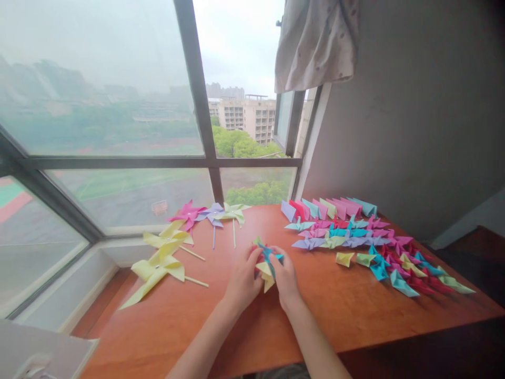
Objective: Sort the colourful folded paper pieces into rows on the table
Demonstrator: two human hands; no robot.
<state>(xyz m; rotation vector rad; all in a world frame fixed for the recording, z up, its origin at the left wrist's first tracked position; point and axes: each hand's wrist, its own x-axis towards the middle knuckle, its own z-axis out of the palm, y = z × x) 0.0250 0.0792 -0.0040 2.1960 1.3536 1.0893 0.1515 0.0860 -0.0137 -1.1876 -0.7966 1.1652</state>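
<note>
The bench [379, 313] is smooth, softly glossy wood; held pieces [267, 275], left pinwheels [158, 266] and right figures [335, 241], matt paper; far curtain [315, 45], cloth; window [106, 79], smooth glass.

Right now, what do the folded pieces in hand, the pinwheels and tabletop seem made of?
Folded pieces: probably matte paper, given their flat facets and sharp edges. Pinwheels: likely matte paper, with thin, bent vanes. Tabletop: perhaps wood or wood-look laminate, reddish brown with a soft sheen.
</note>
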